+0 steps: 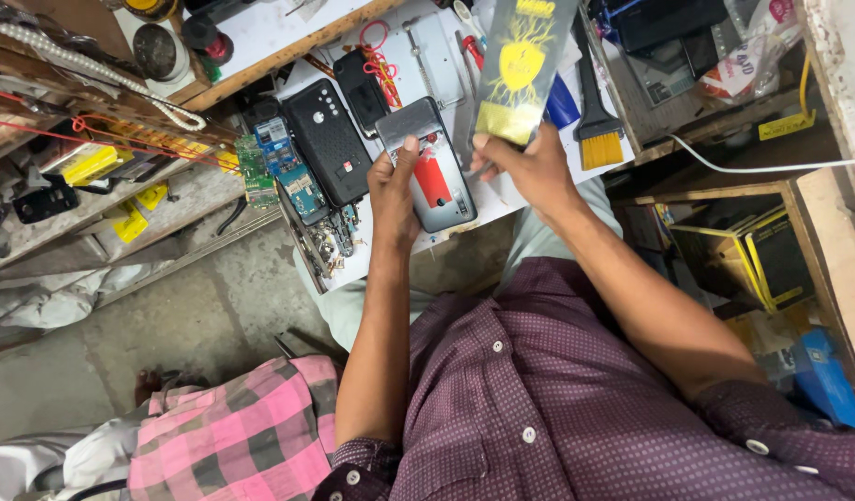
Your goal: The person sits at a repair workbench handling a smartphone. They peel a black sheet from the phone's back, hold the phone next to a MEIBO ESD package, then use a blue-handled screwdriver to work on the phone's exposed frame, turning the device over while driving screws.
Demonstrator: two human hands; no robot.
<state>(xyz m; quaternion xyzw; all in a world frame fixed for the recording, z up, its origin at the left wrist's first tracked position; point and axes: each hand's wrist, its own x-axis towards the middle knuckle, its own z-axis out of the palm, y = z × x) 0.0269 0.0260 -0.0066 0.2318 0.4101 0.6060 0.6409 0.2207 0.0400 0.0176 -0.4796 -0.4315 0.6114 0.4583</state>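
The left hand (pixel 393 197) is gripping a grey phone (pixel 427 165) with a red patch on its back, thumb pressing on its upper edge, holding it just above the white workbench (pixel 488 199). The right hand (pixel 529 167) is pinching the bottom edge of a tall black-and-gold flat packet (pixel 523 65), holding it upright beside the phone. A black handset (pixel 327 139) and bare circuit boards (pixel 279 167) are lying to the left, a yellow-bristled brush (pixel 596 111) to the right. Cluttered wooden shelves are framing the bench above a concrete floor (pixel 177 315).
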